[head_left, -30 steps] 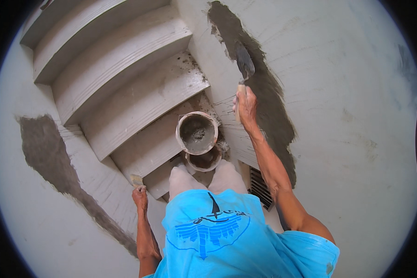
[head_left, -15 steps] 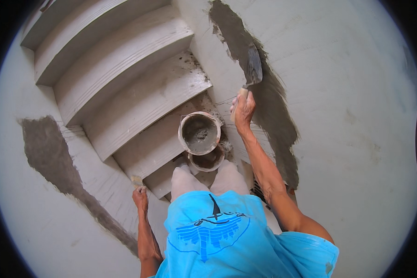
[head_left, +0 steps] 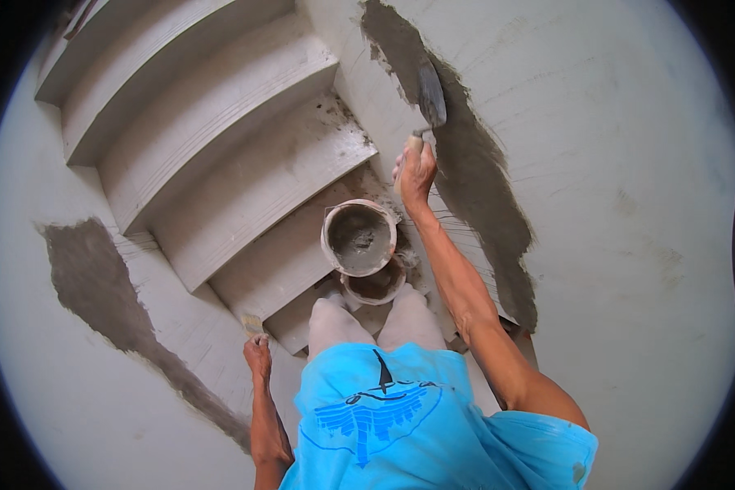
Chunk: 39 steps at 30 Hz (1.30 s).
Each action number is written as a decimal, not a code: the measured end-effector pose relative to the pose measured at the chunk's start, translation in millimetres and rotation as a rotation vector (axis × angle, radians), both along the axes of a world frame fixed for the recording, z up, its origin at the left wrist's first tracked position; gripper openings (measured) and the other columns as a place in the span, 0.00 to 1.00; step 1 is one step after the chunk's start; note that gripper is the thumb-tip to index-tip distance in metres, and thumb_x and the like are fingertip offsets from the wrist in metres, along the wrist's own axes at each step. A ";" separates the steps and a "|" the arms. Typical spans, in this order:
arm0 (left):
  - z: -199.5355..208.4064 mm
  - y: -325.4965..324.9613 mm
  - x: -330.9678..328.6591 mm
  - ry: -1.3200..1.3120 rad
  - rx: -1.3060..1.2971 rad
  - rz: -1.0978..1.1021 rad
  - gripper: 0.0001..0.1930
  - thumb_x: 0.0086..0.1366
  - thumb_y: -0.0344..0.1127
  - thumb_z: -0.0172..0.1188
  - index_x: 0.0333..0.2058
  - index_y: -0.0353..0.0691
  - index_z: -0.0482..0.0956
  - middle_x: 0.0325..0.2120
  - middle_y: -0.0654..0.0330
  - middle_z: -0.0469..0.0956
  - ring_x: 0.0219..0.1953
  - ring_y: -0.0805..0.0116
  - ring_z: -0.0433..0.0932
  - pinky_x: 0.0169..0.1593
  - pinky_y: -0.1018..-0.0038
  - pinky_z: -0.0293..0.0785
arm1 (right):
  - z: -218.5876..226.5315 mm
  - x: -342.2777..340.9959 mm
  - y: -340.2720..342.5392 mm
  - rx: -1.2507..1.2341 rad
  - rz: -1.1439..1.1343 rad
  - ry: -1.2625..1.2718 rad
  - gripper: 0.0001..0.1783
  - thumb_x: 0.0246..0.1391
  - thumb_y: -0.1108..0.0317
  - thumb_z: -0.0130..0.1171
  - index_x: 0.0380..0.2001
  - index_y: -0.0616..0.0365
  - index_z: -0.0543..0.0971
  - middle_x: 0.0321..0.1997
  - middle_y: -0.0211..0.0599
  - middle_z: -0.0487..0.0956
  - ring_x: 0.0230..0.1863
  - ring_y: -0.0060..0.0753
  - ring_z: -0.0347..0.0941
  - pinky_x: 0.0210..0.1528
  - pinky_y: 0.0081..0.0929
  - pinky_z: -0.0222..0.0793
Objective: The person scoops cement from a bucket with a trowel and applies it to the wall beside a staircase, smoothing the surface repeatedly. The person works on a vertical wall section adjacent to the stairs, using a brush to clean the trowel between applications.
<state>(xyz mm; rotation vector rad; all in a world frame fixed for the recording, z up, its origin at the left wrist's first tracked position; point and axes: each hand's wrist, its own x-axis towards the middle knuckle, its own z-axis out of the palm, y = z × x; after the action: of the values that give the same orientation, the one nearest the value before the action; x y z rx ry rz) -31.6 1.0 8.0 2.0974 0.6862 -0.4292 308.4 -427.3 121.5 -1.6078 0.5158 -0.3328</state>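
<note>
My right hand [head_left: 417,173] is closed round the pale handle of a trowel [head_left: 432,96]. The trowel's grey blade lies against a long strip of wet grey mortar [head_left: 479,175] on the right-hand wall. Down at the left, my left hand [head_left: 257,353] is closed on a small tool with a flat, yellowish end [head_left: 253,326], which looks like a brush; my fingers cover the rest of it. In front of my legs stands a bucket [head_left: 328,245] partly filled with grey mortar. Just nearer, a second bucket [head_left: 400,287] is partly hidden behind it.
Pale stairs [head_left: 261,196] rise toward the upper left, their treads stained near the right wall. Another dark mortar patch [head_left: 106,282] runs down the left wall. Splashes of mortar lie round the buckets, close to my feet.
The trowel has shifted up and to the left along the mortar strip with my right hand. My left hand keeps its grip; the whole view has tilted slightly.
</note>
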 end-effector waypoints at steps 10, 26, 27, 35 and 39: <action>-4.9 17.5 -17.6 -0.052 0.043 0.004 0.20 0.63 0.45 0.58 0.33 0.28 0.82 0.16 0.57 0.72 0.22 0.68 0.72 0.31 0.65 0.70 | -25.1 -28.7 -2.0 -0.001 0.035 -0.032 0.08 0.59 0.66 0.48 0.37 0.58 0.71 0.22 0.31 0.71 0.15 0.22 0.67 0.15 0.24 0.65; -5.0 6.1 -3.9 0.015 0.023 -0.033 0.19 0.63 0.44 0.59 0.35 0.29 0.84 0.20 0.53 0.78 0.26 0.65 0.76 0.37 0.64 0.74 | -16.8 -70.0 -36.5 -0.081 0.061 0.055 0.08 0.59 0.65 0.48 0.35 0.59 0.71 0.21 0.31 0.72 0.16 0.22 0.68 0.16 0.25 0.65; -7.3 5.1 -3.8 -0.013 0.017 -0.024 0.19 0.63 0.44 0.59 0.35 0.29 0.83 0.20 0.52 0.78 0.26 0.65 0.76 0.37 0.64 0.74 | -9.6 -57.6 -32.7 -0.088 0.063 0.053 0.08 0.59 0.65 0.48 0.35 0.59 0.71 0.21 0.31 0.72 0.16 0.22 0.68 0.16 0.25 0.65; -4.2 2.6 5.4 -0.055 0.004 -0.051 0.20 0.63 0.45 0.58 0.34 0.28 0.83 0.18 0.54 0.76 0.25 0.65 0.75 0.34 0.64 0.72 | -6.6 -51.2 -40.4 -0.049 0.003 0.032 0.10 0.60 0.63 0.49 0.34 0.59 0.71 0.21 0.32 0.71 0.16 0.23 0.68 0.16 0.25 0.66; -3.0 -1.5 1.0 -0.069 0.014 -0.012 0.19 0.63 0.44 0.58 0.34 0.28 0.83 0.18 0.54 0.75 0.24 0.66 0.74 0.33 0.65 0.72 | -11.4 -90.9 -31.7 0.038 -0.020 0.056 0.10 0.60 0.63 0.48 0.35 0.59 0.70 0.21 0.31 0.71 0.16 0.24 0.68 0.17 0.25 0.66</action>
<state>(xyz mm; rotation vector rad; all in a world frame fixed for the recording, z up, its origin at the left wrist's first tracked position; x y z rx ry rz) -30.6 -0.5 5.0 2.1204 0.6383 -0.3576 217.6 -459.0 110.1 -1.5796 0.5782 -0.2923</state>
